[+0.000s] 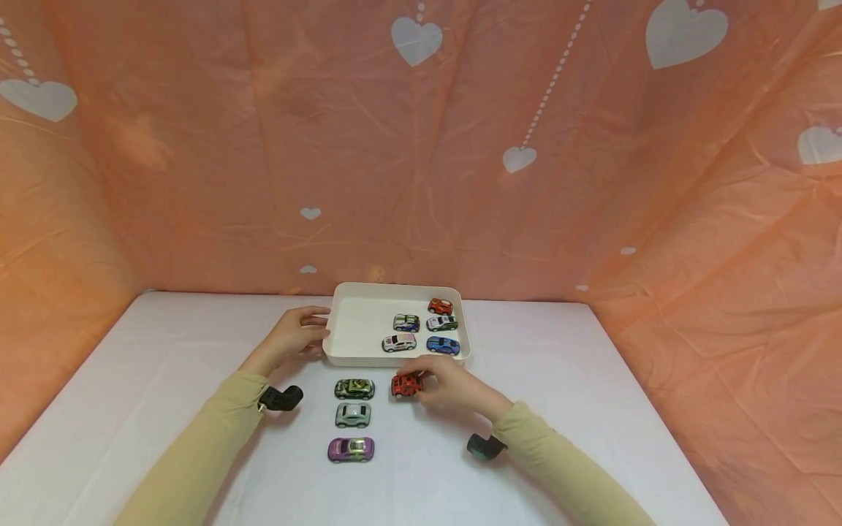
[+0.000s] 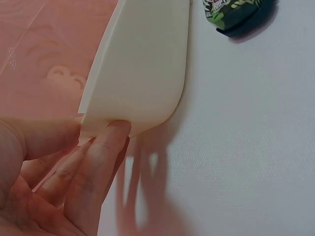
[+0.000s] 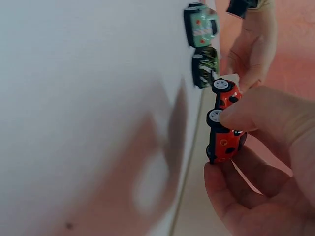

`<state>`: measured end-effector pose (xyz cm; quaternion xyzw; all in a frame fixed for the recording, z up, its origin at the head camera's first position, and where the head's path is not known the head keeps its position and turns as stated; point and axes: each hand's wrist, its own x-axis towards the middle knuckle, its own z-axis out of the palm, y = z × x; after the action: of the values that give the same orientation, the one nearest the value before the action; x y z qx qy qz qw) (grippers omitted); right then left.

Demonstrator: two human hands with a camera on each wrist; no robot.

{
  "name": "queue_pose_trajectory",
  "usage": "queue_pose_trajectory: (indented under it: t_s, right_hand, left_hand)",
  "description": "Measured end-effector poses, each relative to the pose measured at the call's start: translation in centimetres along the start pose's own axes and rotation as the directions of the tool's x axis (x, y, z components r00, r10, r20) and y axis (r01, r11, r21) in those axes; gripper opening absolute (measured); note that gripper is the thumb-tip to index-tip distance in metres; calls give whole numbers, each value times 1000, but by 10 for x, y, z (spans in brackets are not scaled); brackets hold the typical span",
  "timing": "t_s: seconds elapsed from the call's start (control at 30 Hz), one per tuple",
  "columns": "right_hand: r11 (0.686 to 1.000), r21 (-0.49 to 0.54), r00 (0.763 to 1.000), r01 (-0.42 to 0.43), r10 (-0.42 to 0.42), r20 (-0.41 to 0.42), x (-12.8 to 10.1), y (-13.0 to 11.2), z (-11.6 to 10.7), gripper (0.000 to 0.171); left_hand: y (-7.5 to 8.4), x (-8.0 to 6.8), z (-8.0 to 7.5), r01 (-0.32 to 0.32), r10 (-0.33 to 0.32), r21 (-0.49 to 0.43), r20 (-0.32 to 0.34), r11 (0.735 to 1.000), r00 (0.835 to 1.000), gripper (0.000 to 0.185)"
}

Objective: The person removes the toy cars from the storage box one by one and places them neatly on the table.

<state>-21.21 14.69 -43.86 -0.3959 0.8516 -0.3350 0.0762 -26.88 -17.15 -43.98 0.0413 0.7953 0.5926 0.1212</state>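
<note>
Nearest the person on the white table point(image 1: 592, 409), a purple toy car point(image 1: 351, 449) sits at the front of a short column, with a pale grey-green car point(image 1: 352, 415) behind it and a camouflage-green car point(image 1: 354, 389) beyond that. Just right of the camouflage one, the right hand point(image 1: 454, 387) pinches a red toy car point(image 1: 406, 385) between thumb and curled fingers; in the right wrist view the car point(image 3: 225, 128) is tipped with its wheels facing out, close to the near wall of the tray. Farther back, the left hand point(image 1: 296, 337) holds the left rim of the white tray point(image 1: 358, 358), thumb over the edge and fingers point(image 2: 106, 142) against its outer wall. Inside the tray, toward its right side, stand five small cars: white point(image 1: 399, 342), blue point(image 1: 443, 345), green-white point(image 1: 406, 322), silver point(image 1: 441, 323) and red point(image 1: 440, 306).
</note>
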Motion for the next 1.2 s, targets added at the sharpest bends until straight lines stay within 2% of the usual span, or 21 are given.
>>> queue_pose_trajectory:
  t_s: [0.13, 0.53, 1.0, 1.2]
  right_hand:
    - [999, -4, 999, -35, 35, 8, -2, 2, 5, 46]
    - [999, 43, 999, -31, 31, 19, -1, 8, 12, 46]
    - [1000, 9, 1000, -13, 13, 15, -2, 7, 12, 47]
    - [1000, 6, 999, -30, 30, 18, -2, 5, 12, 47]
  left_hand:
    - [0, 1, 0, 0, 0, -10, 0, 1000, 1000, 51]
    - [0, 1, 0, -5, 5, -4, -1, 1000, 1000, 51]
    - [-1, 3, 0, -4, 4, 4, -5, 1000, 1000, 51]
    - [-4, 4, 0, -4, 4, 7, -10, 1000, 1000, 51]
